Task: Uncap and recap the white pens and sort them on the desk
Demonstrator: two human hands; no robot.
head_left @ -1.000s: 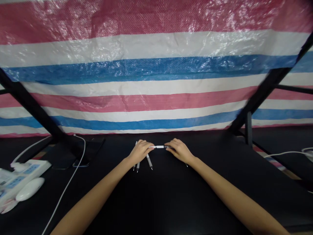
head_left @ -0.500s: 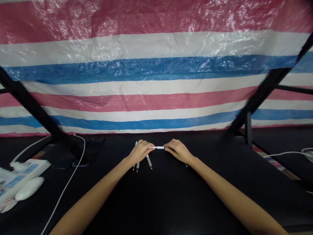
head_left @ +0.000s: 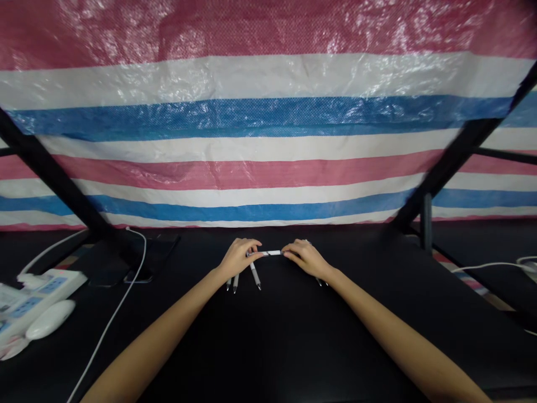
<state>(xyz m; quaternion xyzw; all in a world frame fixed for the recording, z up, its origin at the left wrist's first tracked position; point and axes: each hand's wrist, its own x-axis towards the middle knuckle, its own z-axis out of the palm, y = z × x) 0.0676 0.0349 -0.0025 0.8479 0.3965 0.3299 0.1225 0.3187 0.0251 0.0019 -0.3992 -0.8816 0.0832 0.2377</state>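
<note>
One slim, straight pen [head_left: 273, 253] between hands [head_left: 238, 259] [head_left: 307, 257]

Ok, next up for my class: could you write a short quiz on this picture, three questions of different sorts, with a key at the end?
1. Multiple choice: what bridges the gap between the left hand and the right hand?
A) A ruler
B) A white pen
C) A spoon

2. True or false: the power strip is nearer the left hand than the right hand.

3. Count: how many other pens poke out below the left hand, tips toward the person?

Key: 1. B; 2. True; 3. Three
</note>
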